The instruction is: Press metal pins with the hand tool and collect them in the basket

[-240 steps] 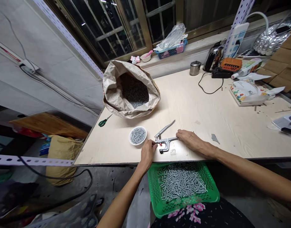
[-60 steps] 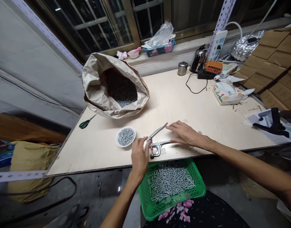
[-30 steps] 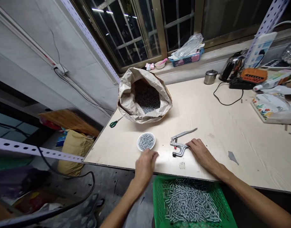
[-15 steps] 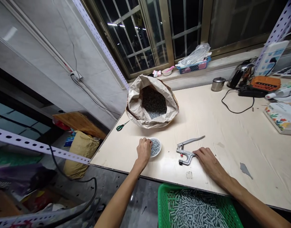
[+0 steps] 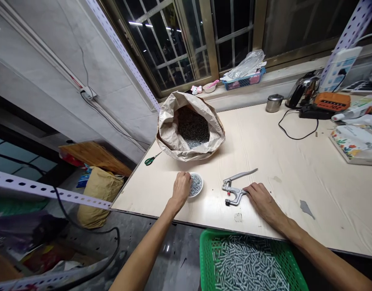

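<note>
A small white bowl (image 5: 201, 186) of little silvery metal pieces (image 5: 195, 184) stands on the table. At its left rim is my left hand (image 5: 182, 186), fingers curled closed; what they pinch, if anything, is hidden. To the right, grey snap-fastener pliers (image 5: 233, 195) lie with their jaws pointing left and their handles spread. My right hand (image 5: 258, 197) grips the end of the lower handle between thumb and fingers. Beyond the bowl, an open paper sack (image 5: 170, 137) contains a heap of small metal pieces (image 5: 193, 129).
Below the table's front edge, a green basket (image 5: 206, 258) holds many silvery metal pins (image 5: 249, 262). Green-handled scissors (image 5: 149, 161) lie left of the sack. A lidded metal cup (image 5: 274, 103), a kettle (image 5: 301, 91) and a tissue pack (image 5: 352, 141) stand toward the right.
The whole view has shifted slightly. My left hand has drawn a little back from over the bowl toward its left rim. My right hand keeps its grip on the pliers.
</note>
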The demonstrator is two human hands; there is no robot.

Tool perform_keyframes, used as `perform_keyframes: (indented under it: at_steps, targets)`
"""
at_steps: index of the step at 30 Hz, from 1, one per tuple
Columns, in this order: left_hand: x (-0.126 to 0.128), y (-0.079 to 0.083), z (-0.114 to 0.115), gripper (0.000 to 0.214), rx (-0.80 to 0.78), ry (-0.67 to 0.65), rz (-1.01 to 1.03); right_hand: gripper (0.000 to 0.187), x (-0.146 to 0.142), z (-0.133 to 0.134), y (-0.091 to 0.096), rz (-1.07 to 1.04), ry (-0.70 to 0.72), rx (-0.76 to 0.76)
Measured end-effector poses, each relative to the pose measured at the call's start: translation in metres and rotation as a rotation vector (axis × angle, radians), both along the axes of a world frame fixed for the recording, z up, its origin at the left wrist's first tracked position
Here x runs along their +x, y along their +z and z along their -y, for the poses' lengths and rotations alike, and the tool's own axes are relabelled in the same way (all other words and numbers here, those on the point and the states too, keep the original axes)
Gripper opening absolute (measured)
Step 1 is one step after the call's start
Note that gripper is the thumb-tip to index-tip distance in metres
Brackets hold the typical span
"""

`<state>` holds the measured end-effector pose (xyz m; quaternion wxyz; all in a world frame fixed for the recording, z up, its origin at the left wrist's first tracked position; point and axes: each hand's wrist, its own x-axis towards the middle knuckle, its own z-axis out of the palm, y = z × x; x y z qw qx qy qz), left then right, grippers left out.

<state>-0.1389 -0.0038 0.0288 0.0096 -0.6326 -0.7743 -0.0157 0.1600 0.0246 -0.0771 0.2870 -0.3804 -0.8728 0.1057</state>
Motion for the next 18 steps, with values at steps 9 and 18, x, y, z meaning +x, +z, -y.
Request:
perform_keyframes:
  at_steps: [9,18]
  targets:
    - [0.01,0.005,0.017,0.015,0.132,0.122,0.629,0.025,-0.002,-0.001,0.002,0.014,-0.017,0.035]
    - [0.084,-0.031,0.031,0.019,-0.092,0.252,1.247,0.022,-0.003,0.003,0.014,0.081,0.018,0.185]
